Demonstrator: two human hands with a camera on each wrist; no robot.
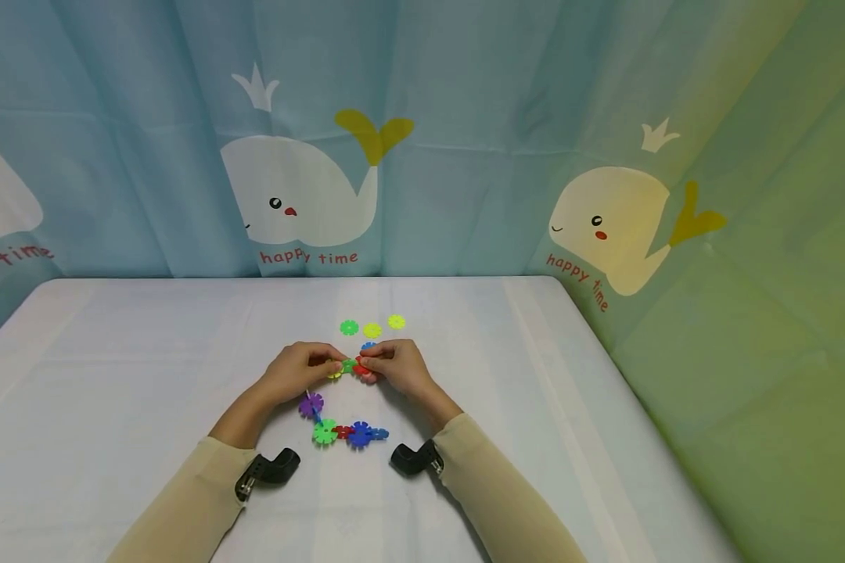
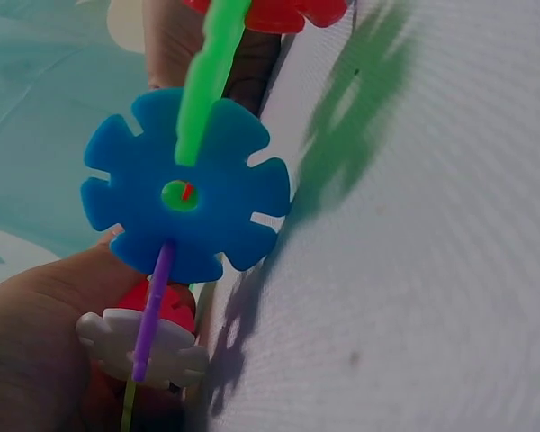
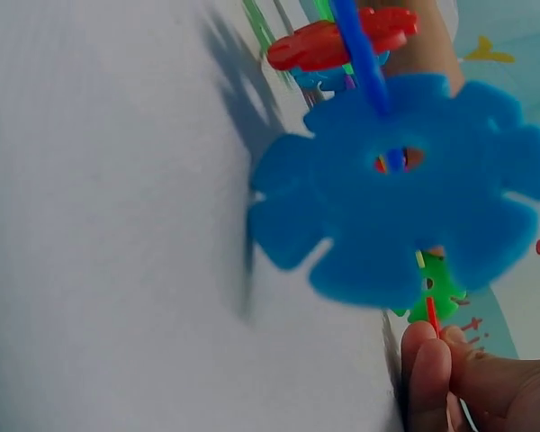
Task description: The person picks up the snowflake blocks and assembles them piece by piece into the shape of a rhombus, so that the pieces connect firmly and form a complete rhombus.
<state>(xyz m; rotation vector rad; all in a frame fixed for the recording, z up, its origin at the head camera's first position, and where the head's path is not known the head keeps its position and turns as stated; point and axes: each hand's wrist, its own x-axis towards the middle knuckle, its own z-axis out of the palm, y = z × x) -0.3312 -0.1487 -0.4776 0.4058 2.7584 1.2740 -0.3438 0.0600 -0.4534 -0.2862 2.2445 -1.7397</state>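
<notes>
In the head view both hands meet over a chain of notched plastic flower discs. My left hand (image 1: 299, 371) pinches the chain's far end, at a green disc (image 1: 349, 365) beside a yellow disc (image 1: 334, 374); its fingers partly hide both. A red disc (image 3: 433, 315), pinched by my right hand (image 1: 403, 367), touches the green disc edge to edge; whether their slots are fully joined I cannot tell. The chain bends back through a purple disc (image 1: 311, 404), a green one (image 1: 325, 432) and a dark blue one (image 1: 359, 435). A white disc (image 2: 148, 346) shows near the left hand.
Loose green (image 1: 349, 328) and yellow discs (image 1: 372, 330) lie beyond the hands. A blue disc (image 1: 369, 346) is partly hidden by the right fingers. The white-covered table (image 1: 183, 375) ends at a whale-print curtain (image 1: 465, 156). Black wrist cameras (image 1: 275, 467) sit on both sleeves.
</notes>
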